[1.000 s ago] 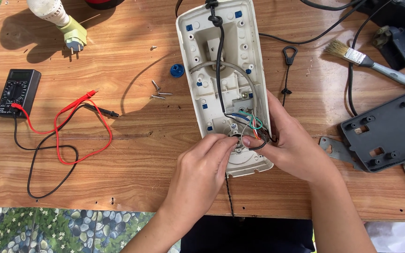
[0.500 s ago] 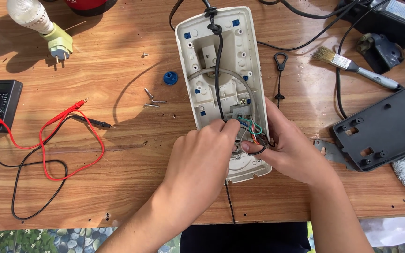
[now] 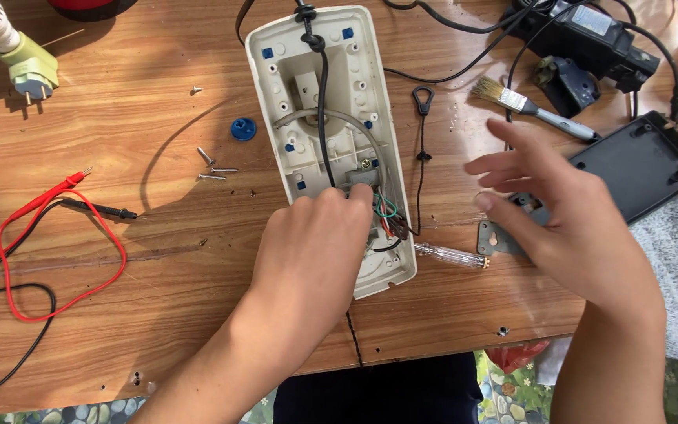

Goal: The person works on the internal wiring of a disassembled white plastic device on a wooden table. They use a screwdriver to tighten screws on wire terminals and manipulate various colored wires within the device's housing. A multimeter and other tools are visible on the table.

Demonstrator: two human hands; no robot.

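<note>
An opened cream plastic casing [image 3: 308, 94] is laid lengthwise at the middle of a wooden tabletop [image 3: 119, 314], its inside facing up. A black cable [image 3: 323, 118] is run down its centre to a knot of green, red and black wires [image 3: 390, 218] near the lower end. The left hand [image 3: 311, 251] is laid over that lower end, fingers curled down onto the wiring; whether anything is pinched cannot be told. The right hand [image 3: 566, 220] is held in the air to the right of the casing, fingers spread, nothing gripped.

A clear-handled screwdriver [image 3: 449, 255] is lying just beside the casing's right edge, below the raised hand. Loose screws [image 3: 212, 166] and a small blue cap [image 3: 243, 128] are scattered to the left, and red and black probe leads [image 3: 56, 228] beyond them.

The thin wires could be tugged loose by the pressing fingers, judging by how little slack is seen. The screws could be brushed away by a forearm.
</note>
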